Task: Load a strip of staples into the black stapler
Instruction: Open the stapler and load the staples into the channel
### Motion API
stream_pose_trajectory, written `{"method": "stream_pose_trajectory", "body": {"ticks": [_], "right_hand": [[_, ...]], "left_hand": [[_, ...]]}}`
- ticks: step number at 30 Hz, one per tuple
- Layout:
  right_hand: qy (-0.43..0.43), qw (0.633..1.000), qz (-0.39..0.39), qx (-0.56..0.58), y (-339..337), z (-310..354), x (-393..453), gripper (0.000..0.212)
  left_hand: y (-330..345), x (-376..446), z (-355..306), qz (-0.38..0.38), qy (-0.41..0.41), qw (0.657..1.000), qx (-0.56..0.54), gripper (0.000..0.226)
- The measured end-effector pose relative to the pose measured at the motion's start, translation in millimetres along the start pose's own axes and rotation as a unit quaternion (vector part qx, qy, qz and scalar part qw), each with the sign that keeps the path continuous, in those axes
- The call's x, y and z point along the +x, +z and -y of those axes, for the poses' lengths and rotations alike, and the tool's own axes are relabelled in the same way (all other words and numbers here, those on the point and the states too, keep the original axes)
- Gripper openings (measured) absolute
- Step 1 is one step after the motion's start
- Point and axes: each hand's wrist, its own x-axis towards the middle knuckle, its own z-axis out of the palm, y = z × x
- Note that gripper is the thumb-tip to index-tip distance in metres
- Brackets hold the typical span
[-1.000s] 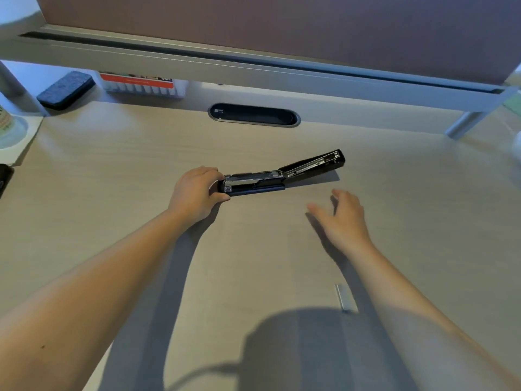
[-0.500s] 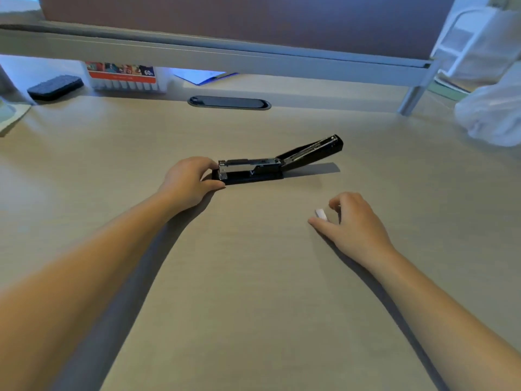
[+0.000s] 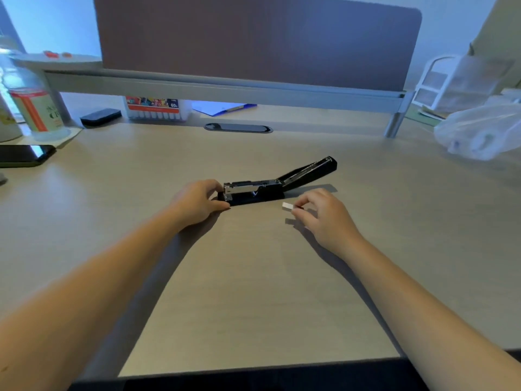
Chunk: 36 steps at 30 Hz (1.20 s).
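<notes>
Stapler sits open on the desk. Your left hand grips its front end. Your right hand pinches the staple strip.

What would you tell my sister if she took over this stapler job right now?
Left hand: steadies the front end of the black stapler on the desk.
Right hand: pinches a short staple strip in its fingertips, just above the desk, near the stapler but not touching it.
Done: the stapler's lid is swung open and tilted up to the right, so the metal channel is exposed; the strip is picked up.
Left: lay the strip in the channel, then close the lid.
</notes>
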Motion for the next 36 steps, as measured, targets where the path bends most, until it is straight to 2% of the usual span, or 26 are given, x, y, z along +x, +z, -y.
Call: {"method": "stream_pose_trajectory", "body": {"ticks": [4,8,17,31,36], "right_hand": [[-0.059,0.997,-0.004,0.050,5,29,4,0.017],[-0.092,0.995,-0.005,0.022,15,47,18,0.019],[-0.085,0.996,0.024,0.034,39,56,31,0.020],[-0.084,0.995,0.055,0.014,35,54,33,0.020],[-0.090,0.995,0.051,-0.016,31,52,29,0.029]], "left_hand": [[-6,-20,2,0.007,0.020,0.999,0.036,0.036],[-11,-31,9,0.017,0.041,0.998,0.038,0.036],[-8,-34,20,0.007,0.086,0.996,0.018,0.033],[-9,-33,20,0.009,0.085,0.996,0.025,0.036],[-8,-33,19,0.011,0.078,0.996,0.027,0.037]]}}
